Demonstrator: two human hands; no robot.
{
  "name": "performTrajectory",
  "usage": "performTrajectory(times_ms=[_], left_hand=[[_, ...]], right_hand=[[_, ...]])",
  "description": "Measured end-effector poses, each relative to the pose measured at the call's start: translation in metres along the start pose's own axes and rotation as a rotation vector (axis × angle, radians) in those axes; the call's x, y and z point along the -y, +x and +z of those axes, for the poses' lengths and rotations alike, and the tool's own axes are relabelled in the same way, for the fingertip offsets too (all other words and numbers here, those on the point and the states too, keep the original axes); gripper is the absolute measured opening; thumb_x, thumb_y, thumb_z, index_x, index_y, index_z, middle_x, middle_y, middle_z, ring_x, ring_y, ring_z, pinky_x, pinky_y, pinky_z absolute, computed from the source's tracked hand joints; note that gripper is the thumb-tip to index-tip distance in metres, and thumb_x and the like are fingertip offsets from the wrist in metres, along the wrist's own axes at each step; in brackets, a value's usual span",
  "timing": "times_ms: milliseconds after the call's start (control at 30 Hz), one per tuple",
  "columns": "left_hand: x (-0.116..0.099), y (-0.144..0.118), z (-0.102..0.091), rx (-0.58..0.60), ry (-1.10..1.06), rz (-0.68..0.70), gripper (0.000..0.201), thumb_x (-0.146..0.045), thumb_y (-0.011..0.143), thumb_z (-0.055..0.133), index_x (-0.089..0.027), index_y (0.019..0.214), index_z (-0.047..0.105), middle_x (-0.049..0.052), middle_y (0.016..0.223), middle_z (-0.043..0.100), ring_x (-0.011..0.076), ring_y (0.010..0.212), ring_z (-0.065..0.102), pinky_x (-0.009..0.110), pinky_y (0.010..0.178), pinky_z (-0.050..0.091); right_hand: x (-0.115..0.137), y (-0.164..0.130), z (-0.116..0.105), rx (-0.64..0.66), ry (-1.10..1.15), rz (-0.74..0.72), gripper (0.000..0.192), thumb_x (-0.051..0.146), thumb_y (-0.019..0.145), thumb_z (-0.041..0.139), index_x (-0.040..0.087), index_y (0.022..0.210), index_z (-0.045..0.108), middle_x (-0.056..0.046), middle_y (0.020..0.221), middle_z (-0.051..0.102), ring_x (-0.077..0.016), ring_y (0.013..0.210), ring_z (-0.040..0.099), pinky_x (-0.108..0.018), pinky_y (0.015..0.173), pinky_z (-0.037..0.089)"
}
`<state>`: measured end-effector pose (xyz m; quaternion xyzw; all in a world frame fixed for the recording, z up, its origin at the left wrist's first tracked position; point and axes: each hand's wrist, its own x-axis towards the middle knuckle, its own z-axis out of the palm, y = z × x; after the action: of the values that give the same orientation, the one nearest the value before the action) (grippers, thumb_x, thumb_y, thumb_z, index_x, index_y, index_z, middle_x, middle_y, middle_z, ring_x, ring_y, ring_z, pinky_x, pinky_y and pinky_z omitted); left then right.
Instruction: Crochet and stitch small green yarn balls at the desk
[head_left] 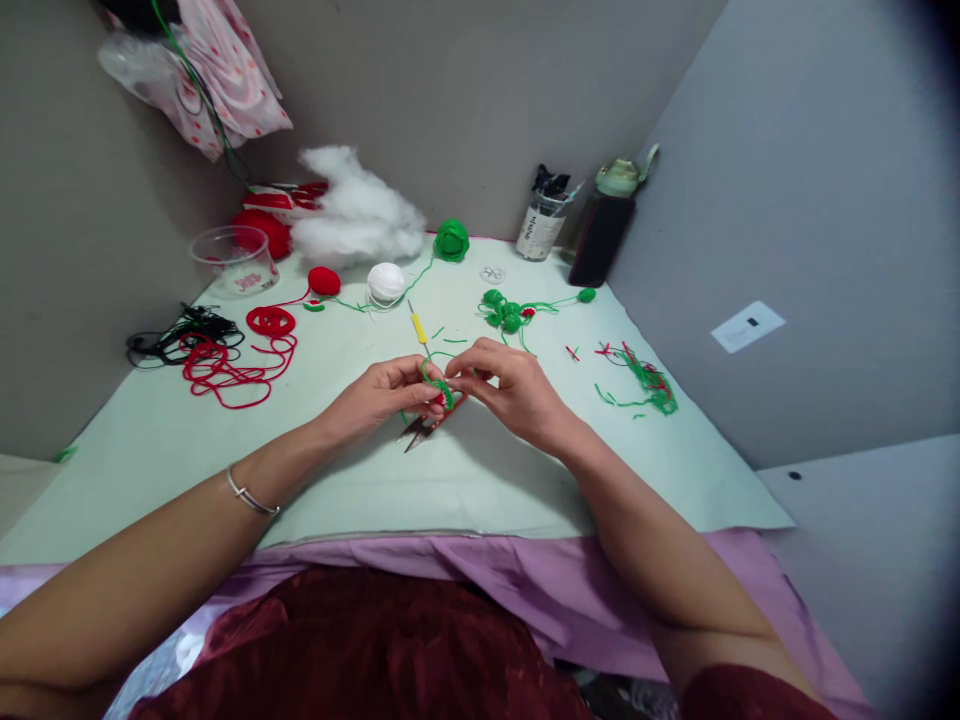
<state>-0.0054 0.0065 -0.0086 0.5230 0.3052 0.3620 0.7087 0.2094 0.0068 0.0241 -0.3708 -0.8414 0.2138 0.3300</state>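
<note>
Green crochet piece [439, 385] sits btwn both hands, pinched by left hand [382, 392] & right hand [510, 385] alike. Hook [418, 330] runs away from the grip, lengthwise up the surface [525, 480]; snips [420, 430] just below.

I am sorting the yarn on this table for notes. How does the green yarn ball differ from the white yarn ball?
The green yarn ball stands at the back by the wall; the white yarn ball lies nearer the person. The green yarn ball is bright green and looks flattened, with a hollow middle; the white yarn ball is white and round. Both rest on the pale table, untouched by the left hand or the right hand.
</note>
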Motion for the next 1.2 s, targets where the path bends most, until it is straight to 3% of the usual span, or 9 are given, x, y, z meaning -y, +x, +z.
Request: performTrajectory(times_ms=[233,400,567,667,767,867,967,1033,1200], left_hand=[[0.001,0.002,-0.005,-0.049,0.085,0.018,0.019,-0.032,0.084,0.077,-0.017,0.094,0.071,0.003,0.091,0.070,0.0148,0.083,0.066,0.031,0.083,0.055],[0.001,0.002,-0.003,-0.034,0.077,0.011,0.024,-0.034,0.083,0.078,-0.015,0.095,0.071,0.005,0.092,0.070,0.0169,0.084,0.067,0.033,0.082,0.056],[0.000,0.002,0.002,-0.036,0.098,-0.033,0.026,-0.036,0.080,0.080,-0.014,0.088,0.069,0.004,0.083,0.070,0.0166,0.078,0.067,0.030,0.075,0.055],[-0.001,0.001,0.002,-0.031,0.123,-0.054,0.023,-0.034,0.080,0.079,-0.015,0.085,0.067,0.003,0.079,0.070,0.0153,0.074,0.067,0.029,0.073,0.053],[-0.002,0.000,0.002,-0.035,0.144,-0.058,0.021,-0.031,0.080,0.079,-0.015,0.082,0.065,0.002,0.077,0.070,0.0145,0.070,0.066,0.029,0.070,0.052],[-0.002,0.000,0.003,-0.044,0.153,-0.070,0.022,-0.031,0.080,0.078,-0.015,0.082,0.064,0.002,0.075,0.070,0.0145,0.067,0.065,0.029,0.068,0.051],[-0.003,0.001,0.004,-0.052,0.150,-0.075,0.024,-0.033,0.080,0.079,-0.015,0.085,0.064,0.003,0.075,0.071,0.0154,0.068,0.067,0.030,0.069,0.052],[-0.003,0.001,0.003,-0.060,0.163,-0.082,0.024,-0.033,0.079,0.079,-0.015,0.084,0.063,0.002,0.074,0.071,0.0156,0.067,0.068,0.030,0.069,0.053],[-0.002,0.000,0.000,-0.042,0.178,-0.079,0.022,-0.032,0.082,0.077,-0.016,0.087,0.063,0.001,0.069,0.069,0.0148,0.065,0.067,0.028,0.065,0.052]], right_hand=[[0.004,-0.004,0.013,-0.019,0.077,-0.001,0.027,0.013,0.098,0.050,0.022,0.120,0.064,-0.003,0.095,0.068,-0.0124,0.080,0.060,-0.025,0.075,0.048],[0.009,-0.005,0.015,-0.050,-0.013,-0.093,0.026,0.024,0.102,0.049,0.021,0.127,0.059,-0.007,0.100,0.064,-0.0145,0.087,0.060,-0.026,0.077,0.050],[0.006,-0.007,0.020,-0.011,-0.249,-0.173,0.021,0.024,0.104,0.046,0.021,0.110,0.066,-0.006,0.101,0.062,-0.0125,0.080,0.059,-0.023,0.064,0.046],[0.005,-0.008,0.019,-0.005,-0.251,-0.181,0.021,0.023,0.102,0.046,0.022,0.100,0.068,-0.006,0.103,0.064,-0.0121,0.080,0.060,-0.023,0.063,0.045],[0.011,-0.006,0.010,-0.121,-0.042,-0.137,0.017,0.028,0.101,0.052,0.022,0.096,0.067,-0.007,0.104,0.067,-0.0135,0.083,0.063,-0.025,0.066,0.048],[0.018,-0.002,-0.005,-0.264,0.341,0.040,0.024,0.042,0.100,0.054,0.021,0.092,0.061,-0.006,0.095,0.070,-0.0113,0.065,0.062,-0.025,0.056,0.048],[0.014,0.002,-0.023,-0.231,0.637,0.227,0.037,0.057,0.096,0.056,0.022,0.087,0.053,0.000,0.073,0.065,-0.0089,0.047,0.053,-0.022,0.043,0.040],[0.006,0.003,-0.037,-0.261,0.718,0.271,0.040,0.060,0.091,0.062,0.023,0.085,0.051,0.005,0.059,0.054,-0.0081,0.043,0.047,-0.021,0.040,0.037],[-0.018,0.005,-0.069,-0.655,0.780,0.222,0.033,0.049,0.088,0.070,0.024,0.083,0.049,0.008,0.058,0.034,-0.0067,0.044,0.033,-0.019,0.040,0.032]])
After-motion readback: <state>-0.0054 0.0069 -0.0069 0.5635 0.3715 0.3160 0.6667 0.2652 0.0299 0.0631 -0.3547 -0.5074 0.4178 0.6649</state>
